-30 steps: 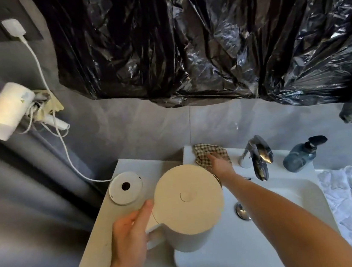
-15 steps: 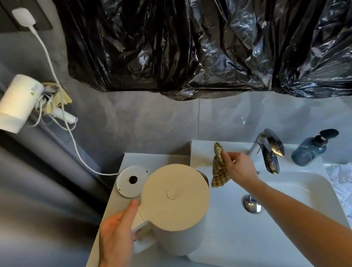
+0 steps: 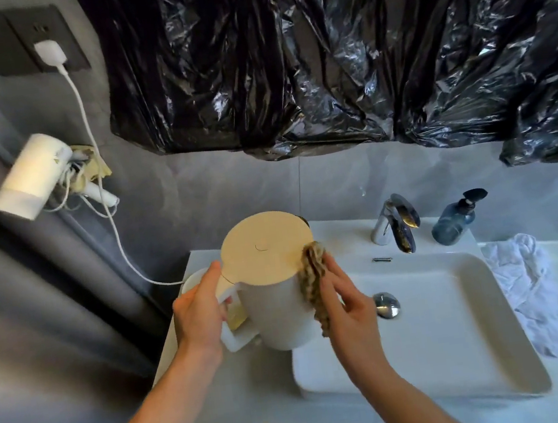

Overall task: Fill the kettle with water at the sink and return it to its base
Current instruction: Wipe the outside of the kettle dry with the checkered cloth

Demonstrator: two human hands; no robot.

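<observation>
My left hand [image 3: 199, 314] is gripping the kettle [image 3: 273, 283] handle, fingers curled. My right hand [image 3: 346, 305] is pressing a checked cloth [image 3: 313, 281] against its side, fingers straight.

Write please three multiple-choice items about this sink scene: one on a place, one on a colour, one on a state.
1. Where does the soap bottle stand?
A. right of the faucet
B. inside the basin
C. on the kettle's lid

2. What colour is the plastic sheet on the wall?
A. white
B. black
C. green

3. What does the right hand do?
A. hangs idle
B. turns the faucet
C. presses a cloth against the kettle

Key: 1 A, the bottle stands beside the faucet; 2 B, glossy black; 3 C, the cloth lies between palm and kettle wall, while the left hand holds the handle.
</observation>
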